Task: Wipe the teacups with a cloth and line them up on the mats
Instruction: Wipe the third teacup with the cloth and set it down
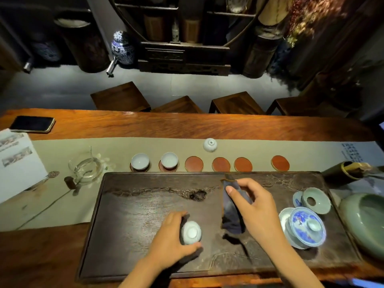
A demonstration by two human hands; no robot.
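Note:
My left hand [170,235] grips a pale teacup [191,232], bottom up, just above the dark tea tray [145,204]. My right hand [255,206] pinches a dark blue cloth [231,210] that hangs down over the tray's middle. Two upright teacups [140,161] [169,160] stand on the two leftmost round red mats. Several more red mats [193,163] [221,164] [243,164] [280,163] lie bare in the same row. Another teacup [210,145] sits upside down on the beige runner behind the row.
A blue-and-white lidded gaiwan [305,227] and a celadon strainer [315,200] stand at the tray's right end. A green bowl [365,221] sits beyond it. A glass pitcher [88,169], papers [18,163] and a phone [32,124] lie left. Stools stand behind the table.

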